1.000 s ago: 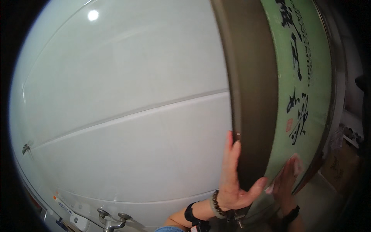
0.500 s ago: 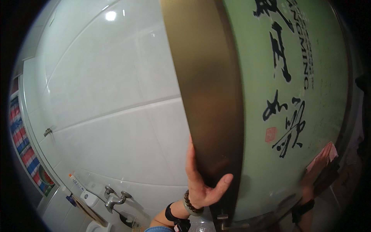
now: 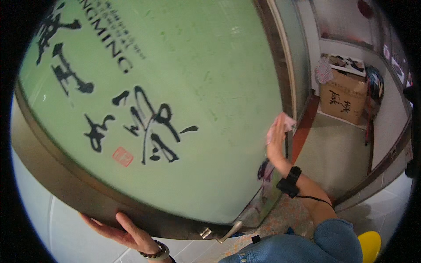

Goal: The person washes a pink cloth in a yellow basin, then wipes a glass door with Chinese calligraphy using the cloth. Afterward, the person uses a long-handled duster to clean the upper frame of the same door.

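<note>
A door with a green frosted glass panel (image 3: 219, 109) fills much of the view. Black brush lettering and a small red seal mark the glass. My left hand (image 3: 133, 236) holds the brown metal door frame (image 3: 101, 197), thumb and fingers on either side of its edge. At the other side of the panel, my right hand (image 3: 276, 147) presses a pink cloth (image 3: 286, 122) against the glass beside the frame, fingers stretched over it. Part of the cloth is hidden under that hand. A metal lever handle (image 3: 231, 231) sits on the frame near my body.
Beyond the door, a cardboard box (image 3: 344, 94) stands on the floor, with a white tray (image 3: 348, 65) of dark items on top. A patterned cloth (image 3: 324, 72) hangs beside it. Something yellow (image 3: 369, 245) shows at the lower right. White tiled wall (image 3: 33, 193) lies at the left.
The view has turned to the right, so the glass now lies left and the room beyond shows. My right hand with the cloth is farther up along the far frame. My left hand still holds the frame.
</note>
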Motion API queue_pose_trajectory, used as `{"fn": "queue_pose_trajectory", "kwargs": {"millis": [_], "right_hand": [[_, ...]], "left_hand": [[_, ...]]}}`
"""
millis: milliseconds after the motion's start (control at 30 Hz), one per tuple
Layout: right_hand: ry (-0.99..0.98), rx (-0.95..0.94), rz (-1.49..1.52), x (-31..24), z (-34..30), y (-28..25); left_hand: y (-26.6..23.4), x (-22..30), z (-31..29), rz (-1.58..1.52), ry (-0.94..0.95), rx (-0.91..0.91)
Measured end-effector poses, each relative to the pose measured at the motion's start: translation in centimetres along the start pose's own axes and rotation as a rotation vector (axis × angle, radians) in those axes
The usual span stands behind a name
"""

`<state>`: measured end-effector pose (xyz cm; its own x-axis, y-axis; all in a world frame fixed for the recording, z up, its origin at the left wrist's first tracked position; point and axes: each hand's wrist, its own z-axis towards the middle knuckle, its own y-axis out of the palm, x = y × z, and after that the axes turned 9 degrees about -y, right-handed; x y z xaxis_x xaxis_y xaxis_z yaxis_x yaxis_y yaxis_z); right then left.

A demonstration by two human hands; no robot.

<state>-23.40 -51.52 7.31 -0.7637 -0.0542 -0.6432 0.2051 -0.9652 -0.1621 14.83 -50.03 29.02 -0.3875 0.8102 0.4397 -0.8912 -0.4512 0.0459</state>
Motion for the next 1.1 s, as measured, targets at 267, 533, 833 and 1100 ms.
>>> {"fn": "queue_pose_trajectory", "kwargs": {"millis": [267,533,833,1100], "right_hand": [[-0.617,-0.173,0.175,-15.9,-3.1,-0.5],[-0.933,0.095,0.14,-22.2,12.1,-2.2],[-0.911,0.446,-0.142,-15.5,27.1,-4.5],[-0.666,0.294,-0.188,-10.9,32.1,-5.5]], "left_hand": [[-1.3,0.8,0.2,0.116,0.115,-0.105],[-1.0,1.2,0.5,0.263,0.153,-0.056],[-1.6,-1.1,1.3,0.386,0.217,-0.024],[0.3,0.6,-0.3,0.328,0.15,0.019]]}}
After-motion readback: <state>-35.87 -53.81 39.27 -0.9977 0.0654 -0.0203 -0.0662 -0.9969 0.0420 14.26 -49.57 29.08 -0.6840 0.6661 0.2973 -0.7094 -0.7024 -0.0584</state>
